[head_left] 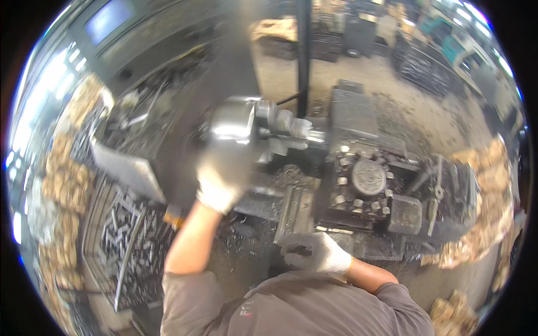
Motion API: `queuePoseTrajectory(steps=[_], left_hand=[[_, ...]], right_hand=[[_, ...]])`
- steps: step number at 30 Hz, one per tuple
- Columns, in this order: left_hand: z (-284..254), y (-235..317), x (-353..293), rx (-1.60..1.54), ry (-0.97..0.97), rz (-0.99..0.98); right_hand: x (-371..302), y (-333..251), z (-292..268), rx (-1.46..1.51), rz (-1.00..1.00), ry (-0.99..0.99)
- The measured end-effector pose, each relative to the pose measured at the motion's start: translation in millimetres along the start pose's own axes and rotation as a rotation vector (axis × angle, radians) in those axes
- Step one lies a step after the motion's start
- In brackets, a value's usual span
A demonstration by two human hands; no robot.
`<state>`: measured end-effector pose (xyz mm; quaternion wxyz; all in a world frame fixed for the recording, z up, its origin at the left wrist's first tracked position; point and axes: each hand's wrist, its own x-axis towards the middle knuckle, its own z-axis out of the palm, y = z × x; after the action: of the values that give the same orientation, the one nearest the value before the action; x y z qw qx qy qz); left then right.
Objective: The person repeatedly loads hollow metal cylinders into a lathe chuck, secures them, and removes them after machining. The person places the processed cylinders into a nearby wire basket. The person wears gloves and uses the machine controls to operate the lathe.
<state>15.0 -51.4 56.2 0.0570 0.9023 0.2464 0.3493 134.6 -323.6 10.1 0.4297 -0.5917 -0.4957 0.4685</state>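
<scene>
My left hand (219,175), in a white glove with dark-stained fingers, reaches up to the shiny round chuck (232,124) of a lathe. Its fingers are smeared by motion and merge with the dark metal, so their grip cannot be made out. Right of the chuck, stepped metal jaws (283,122) stick out. Close in front of my body is my right hand (318,253), also gloved, its fingers blackened. Those fingers are bent, with a dark gap between them and the thumb; I make out nothing held there. To its upper right sits a square tool post (369,177) with several bolt heads.
A bin (126,246) of cut metal pieces stands at the lower left, a long bar lying across it. The lathe carriage has a lever handle (436,196) at right. Brown sacks (485,196) line the right side. A dark upright post (303,56) rises behind the chuck.
</scene>
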Motion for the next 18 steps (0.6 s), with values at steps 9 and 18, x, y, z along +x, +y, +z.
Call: queuePoseTrajectory(steps=[9,18], left_hand=[[-12.9,62.4,-743.7,0.123,-0.651,-2.098],[-108.0,452.9,-965.1,0.366,0.821,-2.97]], right_hand=[[45.5,0.8,133.4,-0.031,0.008,-0.541],[-29.9,-34.2,412.8,-0.417,-0.42,-1.302]])
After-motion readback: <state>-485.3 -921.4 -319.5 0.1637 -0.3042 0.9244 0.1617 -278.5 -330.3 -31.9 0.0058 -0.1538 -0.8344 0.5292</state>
